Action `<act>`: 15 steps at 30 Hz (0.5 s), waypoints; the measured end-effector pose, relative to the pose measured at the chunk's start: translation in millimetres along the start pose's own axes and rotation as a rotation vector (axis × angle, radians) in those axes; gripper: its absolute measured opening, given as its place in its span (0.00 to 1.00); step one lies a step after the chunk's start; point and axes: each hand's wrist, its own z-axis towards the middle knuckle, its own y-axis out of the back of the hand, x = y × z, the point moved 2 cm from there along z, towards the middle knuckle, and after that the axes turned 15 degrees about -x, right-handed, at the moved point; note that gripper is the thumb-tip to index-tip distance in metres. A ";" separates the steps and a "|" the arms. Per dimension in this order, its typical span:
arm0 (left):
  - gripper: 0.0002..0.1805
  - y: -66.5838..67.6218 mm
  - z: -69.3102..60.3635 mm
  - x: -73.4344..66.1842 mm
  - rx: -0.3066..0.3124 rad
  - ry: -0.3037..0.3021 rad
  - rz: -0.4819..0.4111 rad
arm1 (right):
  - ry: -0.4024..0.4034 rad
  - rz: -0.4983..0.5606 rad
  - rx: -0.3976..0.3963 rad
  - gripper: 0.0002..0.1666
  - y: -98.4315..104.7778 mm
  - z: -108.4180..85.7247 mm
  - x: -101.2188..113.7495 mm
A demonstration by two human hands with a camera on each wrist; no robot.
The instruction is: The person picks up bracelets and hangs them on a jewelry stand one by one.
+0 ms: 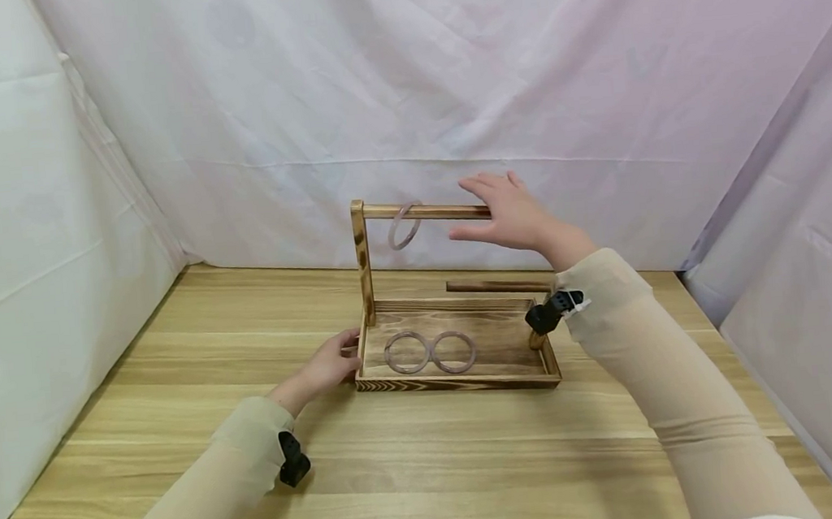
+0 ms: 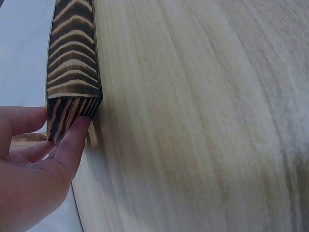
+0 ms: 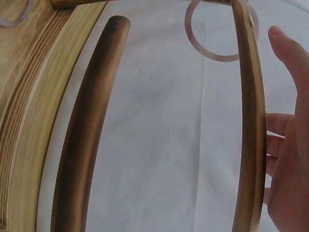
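A wooden stand has a shallow tray (image 1: pixel 458 383), a left post (image 1: pixel 363 264) and a top bar (image 1: pixel 449 210). One translucent ring (image 1: pixel 394 237) hangs on the top bar, towards its left end. Two more rings (image 1: pixel 388 358) (image 1: pixel 474 351) lie side by side in the tray. My left hand (image 1: pixel 329 366) holds the tray's left end; in the left wrist view its fingers and thumb (image 2: pixel 72 145) are at the striped corner. My right hand (image 1: pixel 518 215), fingers spread, is at the right part of the top bar (image 3: pixel 252 121) and holds no ring.
A shorter, lower bar (image 1: pixel 499 286) extends left behind the tray, its left end free. A wooden table (image 1: pixel 403 472) lies under the stand. White cloth (image 1: pixel 300 97) hangs behind and at both sides.
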 end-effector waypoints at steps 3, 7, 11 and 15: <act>0.32 0.0 0.0 0.1 -0.008 -0.002 0.002 | -0.006 0.007 -0.014 0.53 1.6 -4.3 -5.6; 0.32 0.1 -0.4 -0.9 -0.009 -0.010 0.017 | -0.012 0.006 -0.034 0.53 4.0 -10.9 -12.5; 0.32 0.6 -0.7 -1.5 -0.004 -0.013 0.016 | -0.026 0.002 -0.043 0.53 5.8 -17.4 -20.0; 0.32 1.3 -1.2 -2.0 0.001 -0.015 0.010 | -0.044 0.005 -0.048 0.53 7.6 -24.0 -27.9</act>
